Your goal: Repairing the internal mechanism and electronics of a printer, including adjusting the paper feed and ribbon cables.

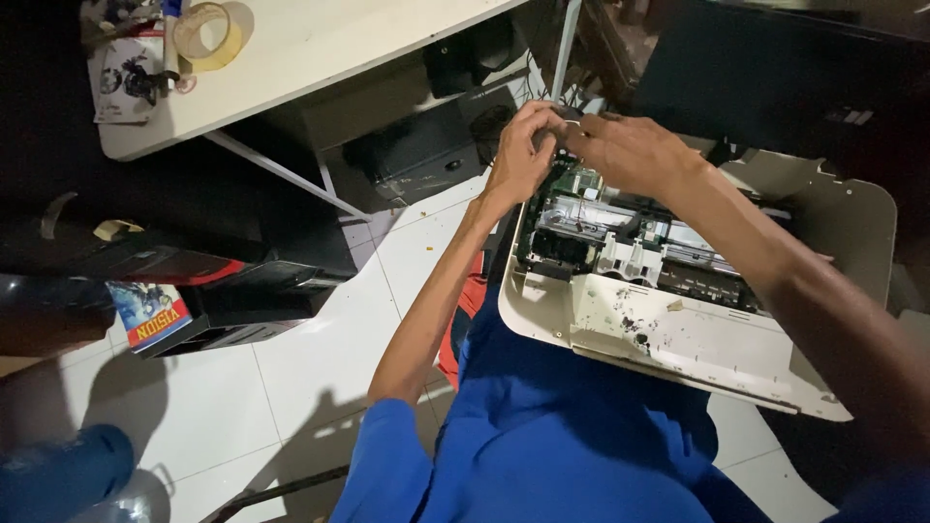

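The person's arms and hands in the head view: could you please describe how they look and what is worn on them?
Both hands, the left hand and the right hand, are bare, with no gloves. No ring or watch shows. The forearms are uncovered. A bright blue short sleeve covers the left upper arm down to about the elbow; a bit of the same blue shows at the right arm near the picture's lower right corner.

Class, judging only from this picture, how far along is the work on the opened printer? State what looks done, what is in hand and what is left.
Done: the printer lies on the person's lap with its top cover off and its inner mechanism bare. In hand: the left hand and right hand meet at the far edge of the mechanism, working something small that their fingers hide. Left: the casing is still open, and ink spots remain on the cream shell.
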